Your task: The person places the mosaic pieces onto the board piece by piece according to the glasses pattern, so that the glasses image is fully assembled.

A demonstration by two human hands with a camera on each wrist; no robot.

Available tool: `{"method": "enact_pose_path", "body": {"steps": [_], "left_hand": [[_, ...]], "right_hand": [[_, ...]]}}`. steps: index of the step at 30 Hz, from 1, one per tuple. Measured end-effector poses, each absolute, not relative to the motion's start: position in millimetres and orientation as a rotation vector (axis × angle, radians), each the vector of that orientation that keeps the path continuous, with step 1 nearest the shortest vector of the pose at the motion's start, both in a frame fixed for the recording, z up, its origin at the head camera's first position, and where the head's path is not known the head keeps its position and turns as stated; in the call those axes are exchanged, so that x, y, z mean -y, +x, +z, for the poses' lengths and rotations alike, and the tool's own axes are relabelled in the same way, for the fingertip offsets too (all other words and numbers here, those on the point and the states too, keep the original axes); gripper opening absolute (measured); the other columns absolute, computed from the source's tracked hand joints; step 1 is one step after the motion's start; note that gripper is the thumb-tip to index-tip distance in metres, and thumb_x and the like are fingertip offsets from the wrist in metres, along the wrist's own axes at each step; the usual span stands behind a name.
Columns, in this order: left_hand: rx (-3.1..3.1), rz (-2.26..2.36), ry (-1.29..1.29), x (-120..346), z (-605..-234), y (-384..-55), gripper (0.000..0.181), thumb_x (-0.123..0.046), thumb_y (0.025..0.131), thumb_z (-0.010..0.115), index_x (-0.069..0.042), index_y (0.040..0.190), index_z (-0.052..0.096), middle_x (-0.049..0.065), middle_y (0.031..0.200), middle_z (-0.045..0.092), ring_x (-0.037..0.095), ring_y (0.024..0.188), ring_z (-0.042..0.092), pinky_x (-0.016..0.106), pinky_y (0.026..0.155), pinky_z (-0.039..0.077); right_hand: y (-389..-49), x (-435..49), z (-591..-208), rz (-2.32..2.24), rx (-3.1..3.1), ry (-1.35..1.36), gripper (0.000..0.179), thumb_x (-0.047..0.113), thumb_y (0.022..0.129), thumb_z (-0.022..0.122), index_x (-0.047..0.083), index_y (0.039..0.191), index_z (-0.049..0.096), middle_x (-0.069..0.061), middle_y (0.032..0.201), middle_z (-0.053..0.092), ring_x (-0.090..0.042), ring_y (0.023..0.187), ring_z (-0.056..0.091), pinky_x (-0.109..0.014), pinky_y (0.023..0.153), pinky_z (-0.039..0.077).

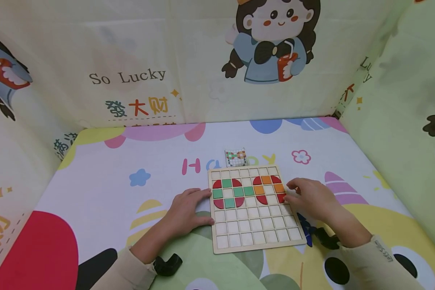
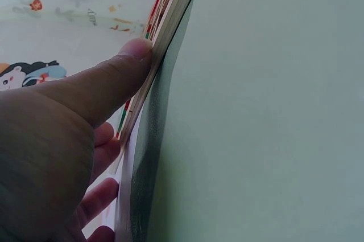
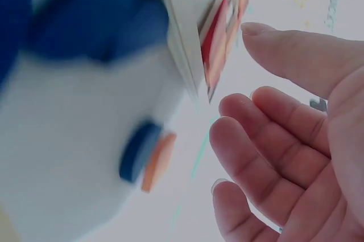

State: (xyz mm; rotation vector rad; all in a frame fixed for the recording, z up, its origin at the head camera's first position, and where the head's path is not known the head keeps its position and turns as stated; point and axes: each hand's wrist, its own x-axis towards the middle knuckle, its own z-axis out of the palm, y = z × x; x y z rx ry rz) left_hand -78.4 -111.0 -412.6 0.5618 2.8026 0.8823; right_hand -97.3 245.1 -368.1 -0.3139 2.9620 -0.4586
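Note:
A wooden grid board lies on the table, its upper rows partly filled with green squares, orange squares and red rounded-corner pieces. My left hand rests against the board's left edge, the thumb touching its side. Beside the right edge is my right hand, close to a red piece in the rightmost filled column. In the right wrist view, that hand's thumb and fingers are apart and loosely bent, with nothing between them.
Just beyond the board's top edge lies a small card with a matching coloured grid pattern. Right of the board, dark blue things are partly hidden by the right arm. A blue piece and an orange piece sit together.

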Motion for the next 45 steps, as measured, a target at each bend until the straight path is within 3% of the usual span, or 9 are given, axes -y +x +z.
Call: {"method": "enact_pose_path", "body": {"steps": [9,17,34,45], "left_hand": [[-2.805,0.874,0.556,110.6,-412.0,-78.4,0.075,-0.041,0.077,0.086,-0.012,0.141,0.058,0.003,0.14,0.056,0.031,0.136,0.04,0.057,0.105,0.033],[-2.802,0.878,0.561,110.8,-412.6,-78.4,0.075,-0.041,0.077,0.086,-0.012,0.141,0.058,0.003,0.14,0.056,0.031,0.136,0.041,0.057,0.105,0.034],[-2.797,0.891,0.555,110.9,-412.2,-78.4,0.075,-0.04,0.077,0.086,-0.013,0.141,0.058,0.003,0.14,0.056,0.03,0.136,0.04,0.056,0.106,0.033],[-2.798,0.894,0.564,111.3,-412.0,-78.1,0.074,-0.04,0.077,0.086,-0.012,0.14,0.058,0.002,0.141,0.056,0.031,0.136,0.041,0.057,0.106,0.033]], "right_hand": [[-104.4,-272.5,-365.5,-0.497,-2.956,-0.237,0.043,0.025,0.088,0.077,-0.003,0.119,0.066,-0.017,0.102,0.068,-0.034,0.089,0.062,-0.046,0.069,0.054],[-108.5,-282.3,-375.8,-0.493,-2.929,-0.167,0.046,0.028,0.088,0.077,-0.005,0.119,0.065,-0.021,0.105,0.067,-0.036,0.09,0.061,-0.049,0.075,0.053],[-113.9,-279.2,-381.0,-0.433,-2.938,-0.243,0.037,0.023,0.089,0.075,-0.005,0.112,0.067,-0.013,0.092,0.068,-0.027,0.078,0.06,-0.049,0.075,0.054],[-113.0,-273.2,-382.0,-0.387,-2.975,-0.287,0.034,0.021,0.088,0.076,-0.004,0.109,0.069,-0.013,0.095,0.069,-0.028,0.081,0.061,-0.05,0.078,0.055]]}}
